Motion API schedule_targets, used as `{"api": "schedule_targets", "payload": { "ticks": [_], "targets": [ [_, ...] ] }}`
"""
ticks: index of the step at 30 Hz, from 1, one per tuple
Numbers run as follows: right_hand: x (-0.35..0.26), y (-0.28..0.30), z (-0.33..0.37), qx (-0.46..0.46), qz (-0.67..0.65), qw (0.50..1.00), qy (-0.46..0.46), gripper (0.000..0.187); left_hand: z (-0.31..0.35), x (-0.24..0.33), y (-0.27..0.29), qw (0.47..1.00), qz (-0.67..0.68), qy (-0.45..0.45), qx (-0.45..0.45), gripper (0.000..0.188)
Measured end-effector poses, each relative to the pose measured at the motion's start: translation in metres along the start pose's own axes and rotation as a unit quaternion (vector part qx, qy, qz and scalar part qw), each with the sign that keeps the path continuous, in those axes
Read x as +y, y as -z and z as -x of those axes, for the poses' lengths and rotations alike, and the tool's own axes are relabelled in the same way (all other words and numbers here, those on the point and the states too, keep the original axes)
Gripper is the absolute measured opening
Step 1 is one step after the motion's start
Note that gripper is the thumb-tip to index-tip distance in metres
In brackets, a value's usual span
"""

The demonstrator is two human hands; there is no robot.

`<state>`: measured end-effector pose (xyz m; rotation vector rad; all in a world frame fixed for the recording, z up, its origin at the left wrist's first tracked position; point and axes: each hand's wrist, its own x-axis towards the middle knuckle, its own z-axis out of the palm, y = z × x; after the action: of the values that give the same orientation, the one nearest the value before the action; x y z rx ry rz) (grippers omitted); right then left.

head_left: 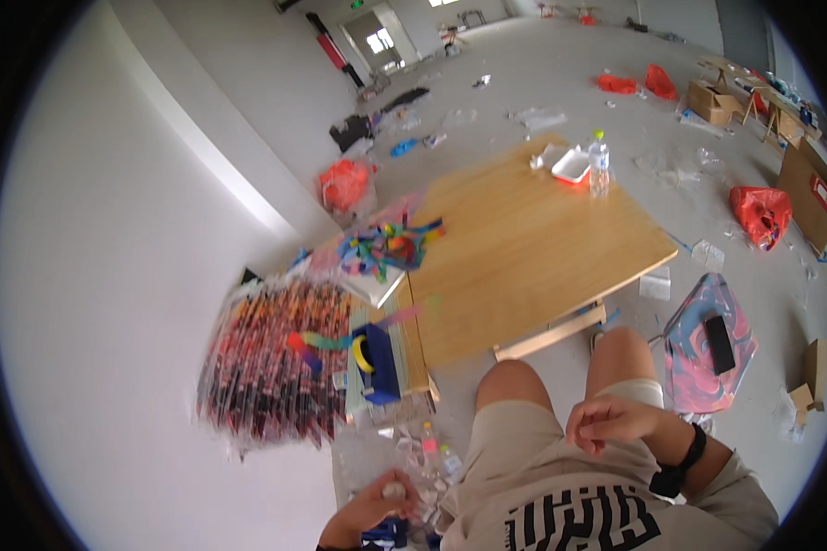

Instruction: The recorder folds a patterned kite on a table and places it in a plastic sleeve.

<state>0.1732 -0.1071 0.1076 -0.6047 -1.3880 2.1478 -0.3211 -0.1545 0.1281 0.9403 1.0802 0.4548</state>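
Observation:
At the lower left, my left hand point(377, 507) is down beside my leg, its fingers curled round a small pale thing that I cannot make out. Plastic litter and two bottles, one pink point(429, 439) and one clear point(450, 462), lie near it on the floor. Over my right thigh hangs my right hand point(606, 424), fingers loosely bent and apart, with nothing visible in it. Ahead stands a wooden table point(505, 266). At its left, a blue tape dispenser point(382, 372) with a yellow roll is beside a rainbow-coloured strip point(326, 342).
A tall pile of red and black plastic-wrapped packages point(276, 358) leans by the left wall. Colourful pieces point(386, 246) lie heaped behind it. On the table's far end are a bottle point(599, 165) and a white tray point(572, 167). A phone point(719, 344) rests on a patterned seat point(698, 367) at right.

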Motion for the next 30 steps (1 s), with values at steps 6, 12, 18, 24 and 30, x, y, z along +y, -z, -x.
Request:
{"api": "schedule_targets", "payload": {
  "ticks": [6,12,18,24,30],
  "targets": [
    [-0.022,-0.023,-0.027,-0.017,0.035,0.999,0.037,0.017,-0.031,0.05,-0.08,0.869,0.44,-0.122,-0.19,0.034],
    [-0.027,-0.034,-0.034,-0.016,0.087,0.994,0.068,0.015,-0.063,0.04,-0.11,0.866,0.433,-0.136,-0.208,0.033],
    [-0.034,-0.048,-0.04,0.059,0.23,0.96,0.149,0.015,-0.086,0.046,-0.126,0.849,0.443,-0.073,-0.28,0.054],
    [-0.046,-0.065,-0.062,0.129,0.388,0.896,0.173,0.025,-0.098,0.038,-0.131,0.916,0.301,-0.048,-0.259,0.077],
    [-0.046,-0.059,-0.06,0.136,0.437,0.87,0.185,0.037,-0.102,0.047,-0.136,0.93,0.233,-0.069,-0.275,0.091]
  ]
}}
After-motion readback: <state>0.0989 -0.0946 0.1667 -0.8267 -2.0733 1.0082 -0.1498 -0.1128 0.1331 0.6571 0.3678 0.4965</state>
